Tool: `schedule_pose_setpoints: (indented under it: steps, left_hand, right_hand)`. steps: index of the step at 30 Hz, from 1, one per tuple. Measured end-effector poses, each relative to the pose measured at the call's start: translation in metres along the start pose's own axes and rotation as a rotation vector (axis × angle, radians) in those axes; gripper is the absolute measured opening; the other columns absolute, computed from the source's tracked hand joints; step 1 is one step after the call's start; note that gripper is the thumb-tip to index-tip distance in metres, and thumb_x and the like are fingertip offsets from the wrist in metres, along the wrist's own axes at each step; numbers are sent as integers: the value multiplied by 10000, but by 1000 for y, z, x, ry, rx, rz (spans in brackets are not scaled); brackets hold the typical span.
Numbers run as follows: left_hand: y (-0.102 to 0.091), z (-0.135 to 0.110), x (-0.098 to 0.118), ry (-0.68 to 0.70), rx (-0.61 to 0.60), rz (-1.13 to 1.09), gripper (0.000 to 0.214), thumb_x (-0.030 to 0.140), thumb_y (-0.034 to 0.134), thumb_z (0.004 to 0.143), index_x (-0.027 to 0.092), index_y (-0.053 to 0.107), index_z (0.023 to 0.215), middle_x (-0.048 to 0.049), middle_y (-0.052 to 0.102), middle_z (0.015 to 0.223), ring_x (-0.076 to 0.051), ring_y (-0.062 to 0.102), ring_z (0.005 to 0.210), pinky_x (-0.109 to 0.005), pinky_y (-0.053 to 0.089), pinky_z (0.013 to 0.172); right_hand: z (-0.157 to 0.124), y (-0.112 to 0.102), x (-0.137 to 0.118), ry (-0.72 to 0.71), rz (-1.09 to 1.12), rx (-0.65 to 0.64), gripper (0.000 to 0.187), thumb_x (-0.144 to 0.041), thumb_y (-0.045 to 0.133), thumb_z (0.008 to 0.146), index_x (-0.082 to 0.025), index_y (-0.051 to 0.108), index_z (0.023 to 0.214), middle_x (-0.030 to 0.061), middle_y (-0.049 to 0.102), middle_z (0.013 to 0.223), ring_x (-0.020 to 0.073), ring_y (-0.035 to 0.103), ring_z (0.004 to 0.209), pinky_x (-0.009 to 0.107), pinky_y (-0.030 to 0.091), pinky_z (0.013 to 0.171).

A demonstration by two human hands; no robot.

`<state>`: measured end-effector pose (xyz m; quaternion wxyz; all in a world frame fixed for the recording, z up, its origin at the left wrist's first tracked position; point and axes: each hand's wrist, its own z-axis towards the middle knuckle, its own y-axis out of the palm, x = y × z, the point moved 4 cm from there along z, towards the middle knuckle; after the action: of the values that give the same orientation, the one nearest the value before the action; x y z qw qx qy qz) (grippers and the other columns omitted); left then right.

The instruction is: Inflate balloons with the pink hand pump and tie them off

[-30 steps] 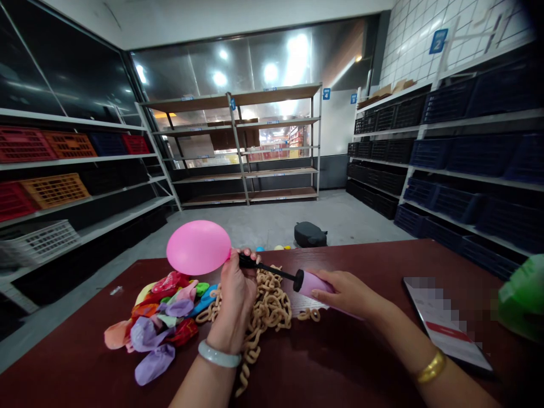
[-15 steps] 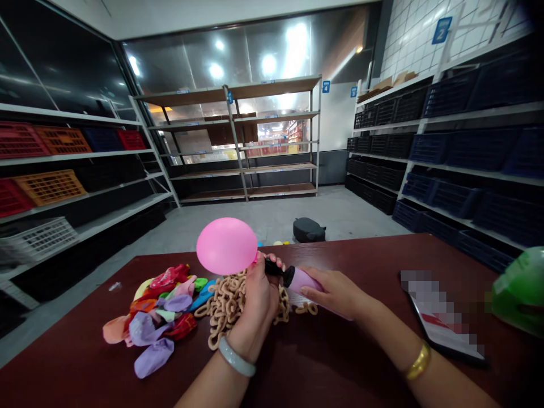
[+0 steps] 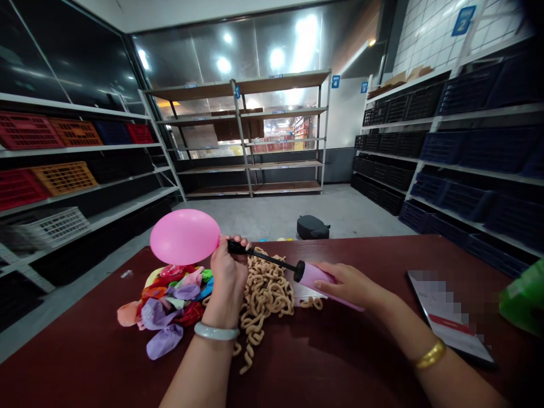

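Observation:
My left hand (image 3: pixel 229 269) is closed around the black end of a hand balloon pump (image 3: pixel 309 274), with the neck of an inflated pink balloon (image 3: pixel 185 237) at its fingers. My right hand (image 3: pixel 351 282) grips the pump's pink barrel. Between the hands, the thin black rod (image 3: pixel 275 259) shows, drawn out of the barrel. Below and left of my left hand lies a heap of limp, many-coloured balloons (image 3: pixel 164 314). Beneath the rod is a pile of beige, curly loops (image 3: pixel 266 289), with a few loose pieces beside it.
A phone or tablet (image 3: pixel 450 323) with a blurred screen lies on the dark red table (image 3: pixel 340 362) at the right. Beyond it stands a green object (image 3: pixel 525 297), partly cut off. A dark bag (image 3: pixel 312 228) sits on the floor; shelves with crates (image 3: pixel 63 177) line the walls.
My hands have moved apart, and the pump's rod has come out between them. The pink balloon has shifted left with my left hand, uncovering more of the beige pile.

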<state>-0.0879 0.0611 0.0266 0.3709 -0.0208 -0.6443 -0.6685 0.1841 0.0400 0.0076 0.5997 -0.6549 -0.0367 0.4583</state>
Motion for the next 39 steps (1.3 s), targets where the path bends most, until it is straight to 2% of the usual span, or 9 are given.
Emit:
schedule_pose_setpoints:
  steps: [3, 6, 13, 17, 24, 28, 31, 33, 39]
  left_hand:
    - [1, -1, -3, -8, -23, -11, 206, 281, 666, 798, 181, 492, 749, -2, 522, 662, -135, 522, 592, -259, 420, 550]
    - [5, -9, -16, -31, -45, -10, 209, 270, 682, 786, 175, 499, 750, -2, 526, 681, -134, 531, 616, -261, 433, 573]
    - [23, -55, -64, -168, -176, 44, 183, 301, 665, 816, 175, 532, 806, -13, 556, 740, -144, 564, 676, -306, 486, 675]
    - [28, -71, -75, -208, -191, 53, 180, 323, 647, 833, 187, 532, 853, -24, 574, 787, -167, 593, 717, -312, 487, 656]
    - [27, -56, -59, -167, -149, 57, 159, 260, 637, 831, 172, 515, 779, -5, 508, 706, -126, 510, 610, -259, 433, 551]
    - [18, -30, -32, -107, -65, 34, 129, 235, 642, 817, 167, 533, 804, -8, 507, 695, -134, 505, 590, -255, 417, 526]
    - [9, -11, -9, -45, -34, 2, 99, 211, 631, 820, 173, 559, 876, -1, 507, 693, -135, 499, 579, -253, 412, 517]
    - [4, -3, 2, -12, -23, -24, 74, 195, 617, 826, 179, 546, 836, 1, 507, 687, -137, 501, 576, -246, 403, 505]
    - [0, -1, 5, -26, 5, -95, 141, 188, 552, 868, 160, 513, 736, -5, 499, 678, -134, 502, 584, -236, 400, 496]
  right_hand:
    - [-2, -5, 2, 29, -16, -4, 532, -479, 522, 870, -292, 492, 1368, 45, 659, 1202, 266, 622, 1021, 353, 452, 836]
    - [-2, -7, 5, 41, -23, 10, 523, -474, 532, 866, -299, 502, 1359, 33, 670, 1174, 257, 625, 1002, 340, 448, 826]
    - [-1, 0, -2, -11, -9, 49, 478, -485, 496, 900, -294, 500, 1338, 32, 686, 1112, 248, 634, 957, 311, 443, 778]
    - [1, 7, -5, -14, 11, 55, 497, -526, 465, 910, -261, 494, 1330, 62, 672, 1146, 257, 634, 976, 315, 444, 785]
    - [6, 18, -6, 12, 75, 37, 537, -548, 477, 902, -272, 463, 1362, 62, 676, 1153, 266, 644, 974, 333, 458, 813]
    - [7, 16, -1, -22, 97, 15, 554, -550, 516, 879, -295, 468, 1369, 46, 635, 1245, 276, 612, 1062, 356, 449, 873]
    - [7, 12, 4, -26, 108, -9, 550, -548, 532, 870, -311, 481, 1363, 31, 644, 1234, 269, 615, 1056, 361, 446, 892]
    - [6, 10, 7, -21, 105, -22, 548, -538, 540, 867, -314, 485, 1364, 30, 651, 1223, 269, 615, 1054, 358, 447, 890]
    - [1, 2, 4, -1, 85, -27, 540, -502, 551, 868, -301, 491, 1366, 44, 657, 1206, 266, 613, 1045, 347, 445, 876]
